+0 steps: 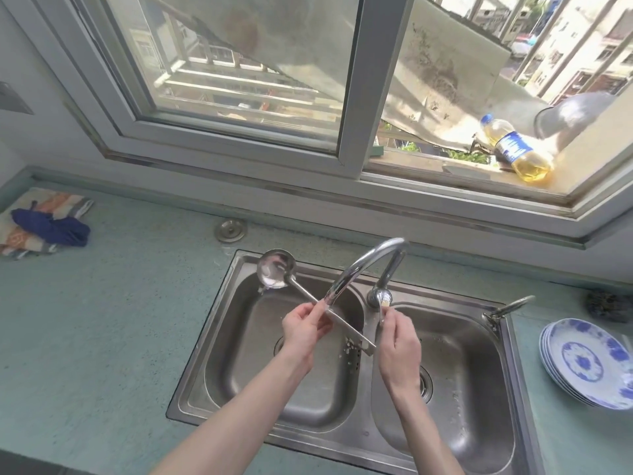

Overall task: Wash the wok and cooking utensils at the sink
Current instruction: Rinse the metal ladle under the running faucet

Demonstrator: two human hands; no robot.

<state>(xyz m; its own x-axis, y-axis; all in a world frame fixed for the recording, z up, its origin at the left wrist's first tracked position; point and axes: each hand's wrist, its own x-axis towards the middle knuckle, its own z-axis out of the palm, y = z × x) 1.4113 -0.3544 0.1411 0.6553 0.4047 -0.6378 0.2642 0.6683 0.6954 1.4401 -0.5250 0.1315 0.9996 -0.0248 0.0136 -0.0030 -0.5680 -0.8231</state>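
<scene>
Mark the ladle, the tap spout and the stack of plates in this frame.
ladle [276, 269]: head view, on the inside of its bowl.
tap spout [356, 265]: head view, on the curved chrome neck.
stack of plates [582, 363]: head view, on the blue pattern at the top plate's centre.

plates [582, 363] cut by right edge

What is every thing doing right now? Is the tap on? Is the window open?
Ladle: held up over the left basin, whitish residue in its bowl.
Left hand: grips the ladle handle.
Right hand: fingers at the tap lever.
Tap: spout over the left basin; water flow not clear.
Window: right side open.
Oil bottle: upright, capped.
Plates: stacked.
</scene>
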